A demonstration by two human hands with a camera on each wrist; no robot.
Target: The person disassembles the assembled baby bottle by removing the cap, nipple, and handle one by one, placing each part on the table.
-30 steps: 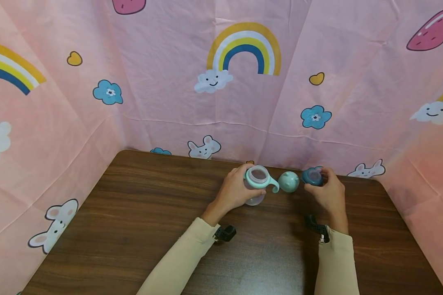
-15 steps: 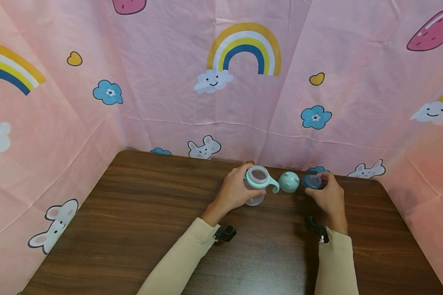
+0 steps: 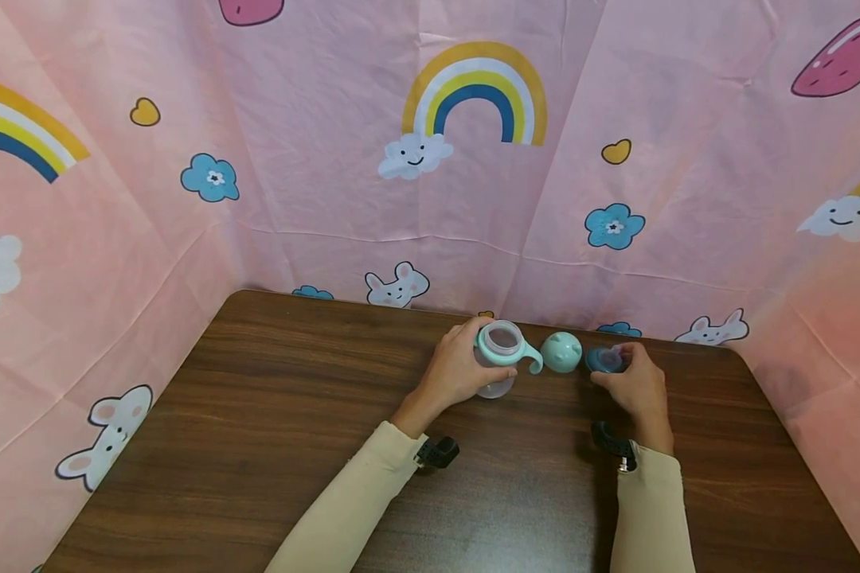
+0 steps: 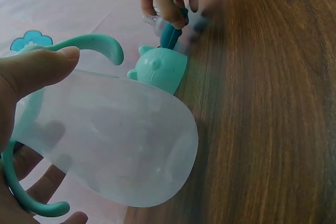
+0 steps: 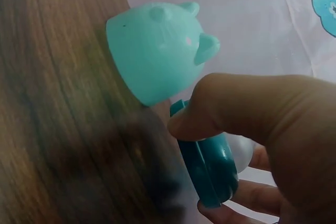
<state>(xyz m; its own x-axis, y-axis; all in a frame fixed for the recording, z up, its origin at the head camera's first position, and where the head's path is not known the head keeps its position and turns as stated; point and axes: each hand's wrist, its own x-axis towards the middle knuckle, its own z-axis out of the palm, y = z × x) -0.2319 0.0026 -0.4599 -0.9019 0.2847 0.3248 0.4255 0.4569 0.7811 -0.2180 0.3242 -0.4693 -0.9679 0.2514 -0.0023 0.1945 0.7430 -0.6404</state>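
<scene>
My left hand point(image 3: 453, 368) grips a translucent baby bottle point(image 4: 121, 140) around its neck, where a mint ring with two curved handles sits. The bottle stands upright on the table, its mouth uncovered. To the right, my right hand point(image 3: 639, 390) holds a dark teal bottle collar point(image 5: 210, 166) between thumb and fingers. A clear nipple point(image 5: 240, 150) rises from the collar, partly hidden by the hand. In the right wrist view the collar's underside is close over the table. Between both hands rests a mint dome cap point(image 3: 562, 352) with small animal ears.
The brown wood-grain table point(image 3: 272, 446) ends just behind these things. A pink cloth backdrop point(image 3: 315, 159) with rainbows, clouds and rabbits hangs at the back and both sides. Both wrists carry black camera mounts.
My right hand has lowered the teal collar toward the table, slightly nearer to me. The left hand, the bottle and the mint cap have stayed in place.
</scene>
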